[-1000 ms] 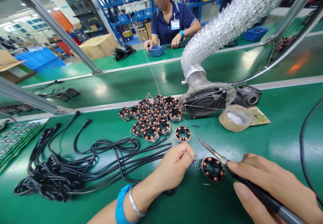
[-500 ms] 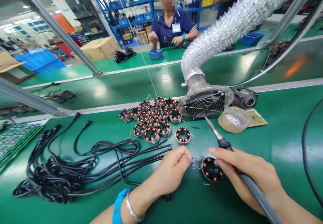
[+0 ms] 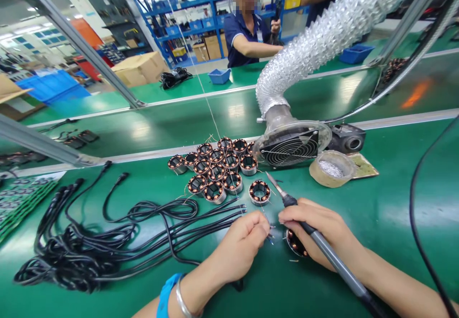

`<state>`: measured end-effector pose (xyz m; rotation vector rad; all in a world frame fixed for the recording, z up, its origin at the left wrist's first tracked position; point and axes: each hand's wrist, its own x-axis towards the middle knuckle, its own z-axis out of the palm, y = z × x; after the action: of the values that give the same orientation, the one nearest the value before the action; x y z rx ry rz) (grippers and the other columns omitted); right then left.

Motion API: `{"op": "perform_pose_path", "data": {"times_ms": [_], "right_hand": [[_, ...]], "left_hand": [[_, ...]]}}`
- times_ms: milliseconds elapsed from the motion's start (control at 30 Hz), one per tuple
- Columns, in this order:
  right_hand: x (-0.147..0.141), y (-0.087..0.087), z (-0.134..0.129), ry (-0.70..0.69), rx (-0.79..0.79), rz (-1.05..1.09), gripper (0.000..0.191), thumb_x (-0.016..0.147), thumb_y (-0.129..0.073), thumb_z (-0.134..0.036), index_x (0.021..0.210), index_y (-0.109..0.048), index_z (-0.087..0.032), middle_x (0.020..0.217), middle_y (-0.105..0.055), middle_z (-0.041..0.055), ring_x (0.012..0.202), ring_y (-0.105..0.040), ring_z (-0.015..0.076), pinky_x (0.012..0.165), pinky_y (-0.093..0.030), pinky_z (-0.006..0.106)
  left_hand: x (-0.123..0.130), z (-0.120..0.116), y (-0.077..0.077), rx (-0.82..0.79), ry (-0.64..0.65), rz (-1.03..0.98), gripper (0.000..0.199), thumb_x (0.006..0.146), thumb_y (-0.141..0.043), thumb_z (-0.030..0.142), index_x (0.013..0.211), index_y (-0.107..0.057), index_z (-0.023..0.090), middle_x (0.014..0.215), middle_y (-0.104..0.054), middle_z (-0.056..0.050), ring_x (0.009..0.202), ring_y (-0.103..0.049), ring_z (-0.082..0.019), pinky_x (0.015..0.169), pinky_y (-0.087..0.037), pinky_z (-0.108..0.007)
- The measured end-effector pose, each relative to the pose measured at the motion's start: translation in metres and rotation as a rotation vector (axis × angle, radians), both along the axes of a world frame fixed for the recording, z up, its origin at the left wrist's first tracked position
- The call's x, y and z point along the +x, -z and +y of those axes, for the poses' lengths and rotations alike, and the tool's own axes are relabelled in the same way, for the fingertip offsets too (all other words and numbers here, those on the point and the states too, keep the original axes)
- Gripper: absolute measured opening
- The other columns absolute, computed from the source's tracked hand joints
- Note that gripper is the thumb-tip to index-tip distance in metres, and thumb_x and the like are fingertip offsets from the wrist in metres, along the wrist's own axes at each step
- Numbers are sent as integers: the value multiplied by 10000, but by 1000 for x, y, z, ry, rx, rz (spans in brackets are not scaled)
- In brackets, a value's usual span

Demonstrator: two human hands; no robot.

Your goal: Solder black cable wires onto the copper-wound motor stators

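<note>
While the right hand (image 3: pixel 324 232) pinches a soldering iron (image 3: pixel 330 254) in its grip, the left hand (image 3: pixel 244 241) presses its fingertips together on thin wires (image 3: pixel 270 235); one copper ring (image 3: pixel 294 244) lies on the green surface (image 3: pixel 387 222), partly hidden by the right hand.

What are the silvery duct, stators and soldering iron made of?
Silvery duct: seemingly aluminium foil, bright and crinkled.
Stators: probably copper windings, judging by their glossy orange-brown colour, within silvery metal rings.
Soldering iron: metal-looking tip, dull and tapered; smooth grey handle, perhaps plastic.
</note>
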<state>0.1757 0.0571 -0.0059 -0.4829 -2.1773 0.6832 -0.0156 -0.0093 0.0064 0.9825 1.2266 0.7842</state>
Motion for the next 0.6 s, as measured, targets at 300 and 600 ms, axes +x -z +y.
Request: {"op": "perform_pose_path", "data": {"times_ms": [300, 600], "right_hand": [[4, -2, 12, -37, 76, -12, 282, 902, -578, -27, 1148, -583, -164, 876, -673, 48, 726, -540, 146, 671, -484, 278], [-16, -21, -12, -23, 1, 38, 224, 890, -533, -38, 1040, -593, -194, 733, -603, -12, 628, -489, 125, 595, -436, 254]], "left_hand": [[-1, -5, 2, 44, 3, -3, 337, 924, -488, 492, 755, -424, 208, 577, -279, 92, 521, -233, -93, 497, -215, -219], [-3, -13, -9, 301, 139, 409, 223, 1011, -379, 323, 862, -491, 201, 760, -499, 22, 705, -442, -141, 660, -332, -268]]}}
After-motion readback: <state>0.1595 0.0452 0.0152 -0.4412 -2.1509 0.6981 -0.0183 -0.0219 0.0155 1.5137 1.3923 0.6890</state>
